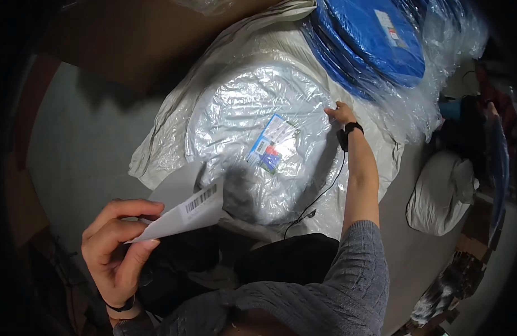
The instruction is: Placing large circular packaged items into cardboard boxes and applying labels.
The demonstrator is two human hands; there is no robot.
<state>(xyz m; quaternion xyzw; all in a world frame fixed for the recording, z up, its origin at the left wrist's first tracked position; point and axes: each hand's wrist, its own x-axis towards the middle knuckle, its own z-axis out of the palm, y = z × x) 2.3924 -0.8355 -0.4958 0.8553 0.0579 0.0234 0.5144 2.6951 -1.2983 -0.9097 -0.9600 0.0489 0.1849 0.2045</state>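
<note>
A broad grey sack (174, 129) covers the floor at centre, crumpled and matte. On it lies a round, flat disc in clear crinkled plastic wrap (258, 140) — glossy, catching the light — with a small blue-and-white printed label (272, 147) near its middle. At one o'clock a stack of blue discs (370, 45) leans in its own clear film; at three o'clock sits a stuffed pale bag (438, 193).

The person's right hand (341, 113) reaches out to the wrapped disc's two-o'clock rim, fingers bent and pressing the plastic (whether it pinches the film cannot be told). The left hand (121, 249), at seven o'clock and well short of the disc, pinches a white barcode sticker sheet (183, 210) between thumb and fingers — its long axis pointing up toward the label.
</note>
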